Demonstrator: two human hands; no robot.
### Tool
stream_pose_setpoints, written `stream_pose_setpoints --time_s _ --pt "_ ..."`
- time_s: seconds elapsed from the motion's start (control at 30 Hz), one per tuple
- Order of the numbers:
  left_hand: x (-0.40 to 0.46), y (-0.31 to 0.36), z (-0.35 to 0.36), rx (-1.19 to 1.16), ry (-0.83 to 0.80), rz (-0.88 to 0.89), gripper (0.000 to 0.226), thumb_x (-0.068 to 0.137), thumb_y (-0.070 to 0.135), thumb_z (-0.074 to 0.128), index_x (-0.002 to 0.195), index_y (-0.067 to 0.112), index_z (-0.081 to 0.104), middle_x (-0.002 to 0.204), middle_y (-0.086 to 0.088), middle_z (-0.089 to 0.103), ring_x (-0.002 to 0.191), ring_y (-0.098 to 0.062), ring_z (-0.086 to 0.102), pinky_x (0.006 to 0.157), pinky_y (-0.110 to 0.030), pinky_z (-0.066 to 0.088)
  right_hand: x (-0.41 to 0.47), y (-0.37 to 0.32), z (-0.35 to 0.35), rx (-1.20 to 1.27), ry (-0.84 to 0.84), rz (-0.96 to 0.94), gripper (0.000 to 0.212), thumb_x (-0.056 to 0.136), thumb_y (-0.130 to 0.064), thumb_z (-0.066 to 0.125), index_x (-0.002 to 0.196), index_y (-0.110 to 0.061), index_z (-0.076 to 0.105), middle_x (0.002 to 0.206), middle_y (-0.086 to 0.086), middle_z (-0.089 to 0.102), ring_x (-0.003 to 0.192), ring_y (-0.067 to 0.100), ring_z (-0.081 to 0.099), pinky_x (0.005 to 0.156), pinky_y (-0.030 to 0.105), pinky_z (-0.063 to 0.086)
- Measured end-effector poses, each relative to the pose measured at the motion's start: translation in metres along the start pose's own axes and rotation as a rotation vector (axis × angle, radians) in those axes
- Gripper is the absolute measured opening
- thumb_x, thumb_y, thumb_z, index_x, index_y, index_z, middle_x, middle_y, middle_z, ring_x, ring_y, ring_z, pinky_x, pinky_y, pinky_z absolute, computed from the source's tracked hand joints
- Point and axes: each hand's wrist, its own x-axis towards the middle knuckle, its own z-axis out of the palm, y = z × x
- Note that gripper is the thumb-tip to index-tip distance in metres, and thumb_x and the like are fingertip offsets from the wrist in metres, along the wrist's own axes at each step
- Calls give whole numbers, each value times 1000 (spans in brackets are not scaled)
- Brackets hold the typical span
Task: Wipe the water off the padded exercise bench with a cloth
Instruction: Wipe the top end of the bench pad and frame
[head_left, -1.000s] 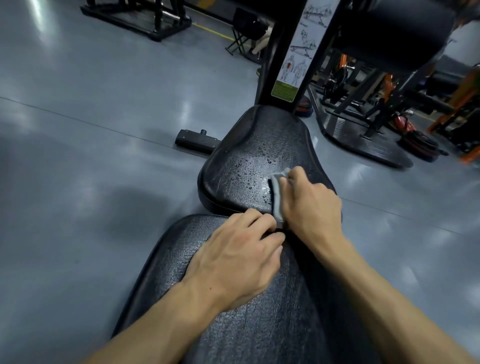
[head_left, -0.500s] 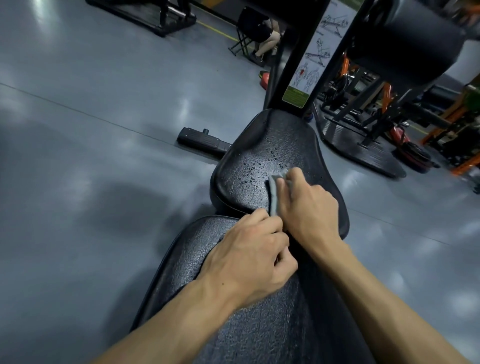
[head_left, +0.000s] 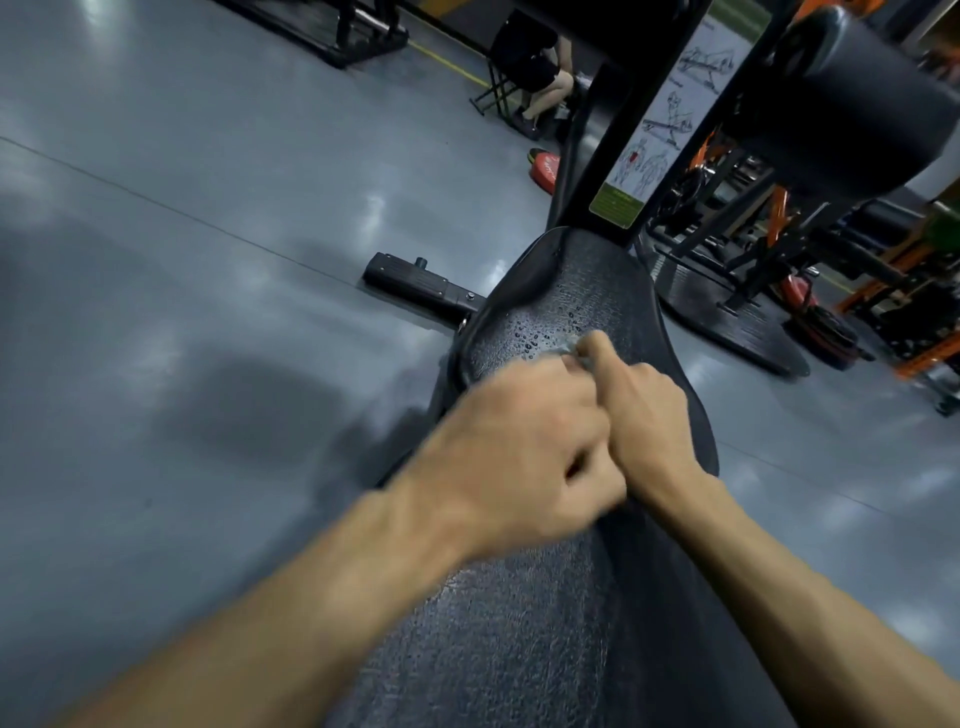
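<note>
The right hand (head_left: 644, 410) lies on the seat pad (head_left: 597, 291) of the bench, fingers curled over a small grey cloth (head_left: 571, 347), of which only a sliver shows past the knuckles. The left hand (head_left: 524, 441) is blurred and sits just beside the right one, touching it at the knuckles; its fingers are curled, but whether they pinch part of the cloth or hold nothing cannot be told from this view.

Taking the seat pad as the landmark: the water drops (head_left: 540, 335) bead on its near-left part, just ahead of and to the left of the cloth, with a few more scattered toward the pad's middle. The pad's long axis runs away from the person toward the black upright post (head_left: 618, 171) at its far end. The longer back pad (head_left: 519, 649) lies on the near side of the seat pad, under both forearms, and looks dry as far as the texture shows.

The right hand, being the one on the cloth, is nearer the drops, so the coming stroke probably goes forward and leftward along the surface. Most of the wet patch seems not yet wiped.

Left of the seat pad, a black foot bar (head_left: 415, 278) rests on the grey floor (head_left: 182, 364).
</note>
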Motion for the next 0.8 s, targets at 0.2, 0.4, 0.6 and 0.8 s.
stream_pose_setpoints --time_s 0.2,0.4,0.6,0.8 --pt "29 -79 -39 -179 293 -443 25 95 21 55 100 23 80 100 12 75 93 0 67 89 -16 49 4 -23 12 31 130 -62 34 105 -52 33 111 -21 46 83 16 71 83 43 68 64 42 37" --pt "15 -117 -13 -618 312 -649 42 88 27 45 120 26 71 121 11 74 120 -3 64 110 -32 45 28 -13 5 -69 140 -152 35 104 -52 33 113 -22 47 80 15 71 81 42 69 61 38 33" --pt "-13 -132 6 -862 356 -734 39 87 25 41 115 25 67 120 4 74 116 -7 68 98 -19 49 20 -30 25 -67 283 -323 32 99 -50 45 94 -20 55 47 8 58 44 38 60 42 31 35" --pt "-31 -127 9 -993 380 -824 40 105 2 30 121 10 65 119 -6 73 108 -10 72 92 -15 53 50 -21 7 -84 236 -241 36 102 -52 40 107 -20 55 66 18 66 64 45 66 56 41 44"
